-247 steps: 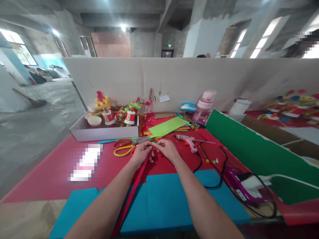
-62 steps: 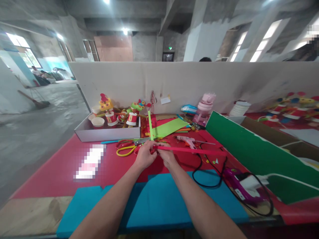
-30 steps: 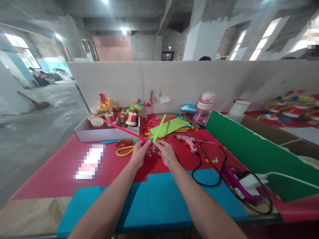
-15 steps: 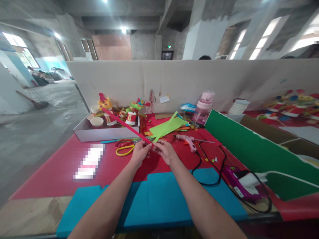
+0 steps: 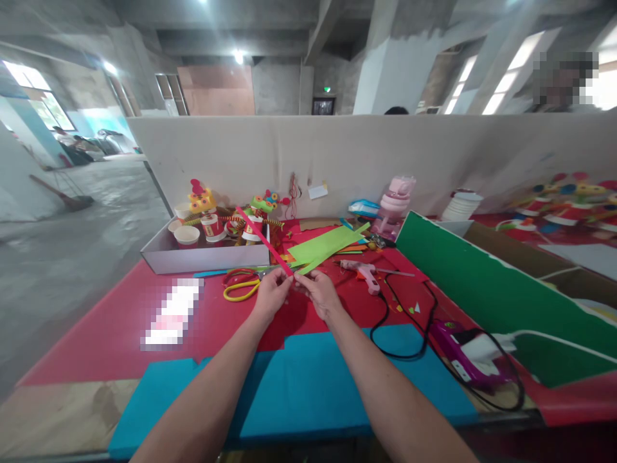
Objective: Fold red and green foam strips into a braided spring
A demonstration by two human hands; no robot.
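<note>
My left hand (image 5: 272,292) pinches the lower end of a long red paper strip (image 5: 264,240), which slants up and left toward the box of figures. Close beside it, my right hand (image 5: 318,290) has its fingers closed on the lower end of a green paper strip (image 5: 332,249) that slants up and right. The two strip ends come together between my fingertips; how they overlap is too small to tell. Behind the right hand's strip lies a wider green paper sheet (image 5: 308,245). Scissors with red and yellow handles (image 5: 241,290) lie left of my left hand.
A white box (image 5: 207,260) with paper cups and figures stands at the back left. Right of my hands are a pink glue gun (image 5: 369,278), its black cable, a purple power strip (image 5: 453,360) and a green-sided box (image 5: 482,296). Blue sheets (image 5: 308,392) lie along the front edge.
The red strip's far end has swung right and now stands steeper. The green strip has tilted further right. Both hands remain nearly in place. A blurred head has appeared at the upper right.
</note>
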